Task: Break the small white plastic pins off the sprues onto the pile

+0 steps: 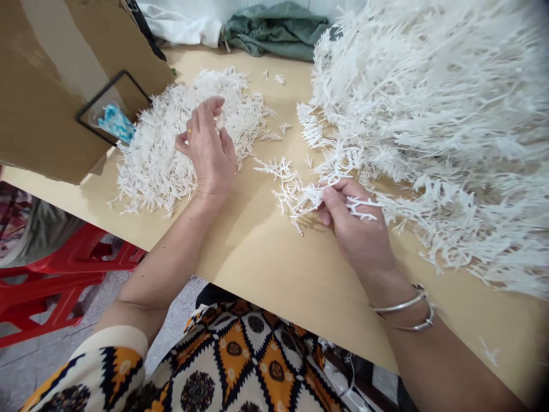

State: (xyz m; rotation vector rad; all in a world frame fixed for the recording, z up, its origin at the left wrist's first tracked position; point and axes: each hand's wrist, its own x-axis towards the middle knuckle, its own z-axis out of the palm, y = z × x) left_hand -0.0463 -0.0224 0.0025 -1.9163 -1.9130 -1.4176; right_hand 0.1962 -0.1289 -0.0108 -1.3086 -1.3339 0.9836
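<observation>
My left hand (210, 150) hovers over the right part of a low pile of small white branched pieces (158, 154), fingers bent and apart, with nothing visible in them. Pinched between the thumb and fingers of my right hand (358, 220) is a white branched sprig (287, 186), which spreads out to the left over the table. A much bigger heap of white branched strands (433, 109) lies beyond and to the right of my right hand, and some strands reach close to its fingers.
On the left a cardboard box (55, 86) stands on the table (266, 274), with a black wire frame (83, 117) and a blue-white item (115, 122) beside it. Green cloth (274, 28) and white cloth (184, 26) lie at the back. Red stools (81, 252) stand at lower left.
</observation>
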